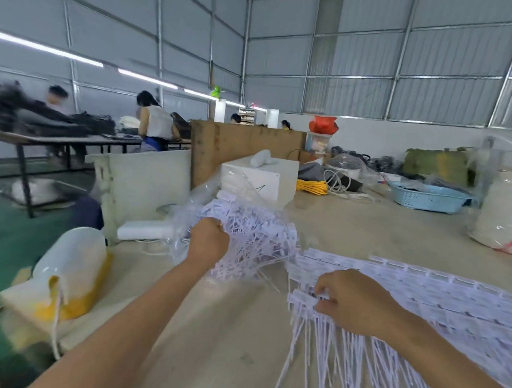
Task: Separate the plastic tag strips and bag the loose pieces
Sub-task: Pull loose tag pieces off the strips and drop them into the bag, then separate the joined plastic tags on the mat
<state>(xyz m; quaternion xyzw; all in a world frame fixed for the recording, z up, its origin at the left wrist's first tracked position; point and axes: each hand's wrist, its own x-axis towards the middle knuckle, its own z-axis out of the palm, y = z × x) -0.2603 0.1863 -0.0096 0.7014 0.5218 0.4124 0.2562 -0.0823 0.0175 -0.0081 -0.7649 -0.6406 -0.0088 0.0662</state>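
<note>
Fingers of the right hand (351,303) pinch one end of the long white plastic tag strips (423,293) lying on the tan bench (224,328), maybe to pull a piece off. Left hand (207,239) curls tight around loose white pieces (254,239), holding them at the clear plastic bag (200,190) so they drop inside.

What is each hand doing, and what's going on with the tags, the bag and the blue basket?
Left hand: fist closed on loose tags at the bag's mouth.
Right hand: pinching the end of the joined strip.
Loose tags: heaped inside the bag.
Clear bag: open.
Tag strips: still joined, flat on the table.
Blue basket: upright, contents unclear.
</note>
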